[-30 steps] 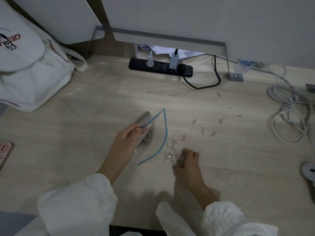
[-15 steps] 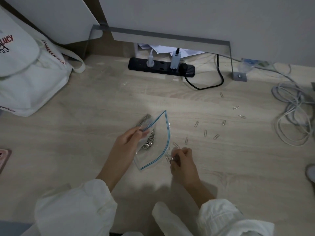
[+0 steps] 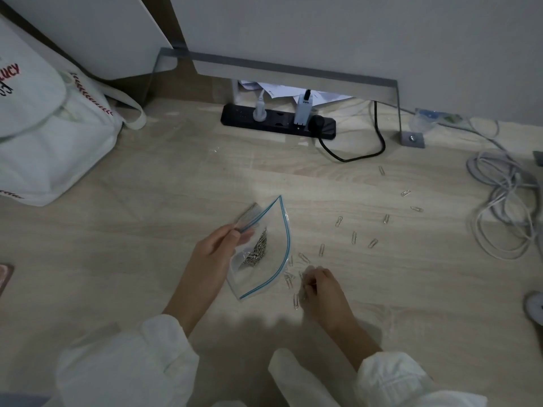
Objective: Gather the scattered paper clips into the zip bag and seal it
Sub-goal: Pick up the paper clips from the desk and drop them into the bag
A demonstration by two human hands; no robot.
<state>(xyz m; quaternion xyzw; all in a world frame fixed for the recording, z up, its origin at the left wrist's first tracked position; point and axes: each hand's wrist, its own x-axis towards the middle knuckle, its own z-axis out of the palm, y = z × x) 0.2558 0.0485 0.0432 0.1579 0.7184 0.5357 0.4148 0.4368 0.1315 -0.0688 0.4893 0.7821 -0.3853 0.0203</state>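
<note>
Right hand (image 3: 323,292), curled on clips (image 3: 289,281) toward the desk's (image 3: 147,259) front edge, is set just right of the bag (image 3: 274,230), whose front-to-back mouth is pinched open by the left hand (image 3: 214,251).

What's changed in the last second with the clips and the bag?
The right hand edged a little closer to the zip bag, pinching paper clips from the pile beside it. The left hand keeps its grip on the bag's open mouth; the scattered clips farther right stay put.
</note>
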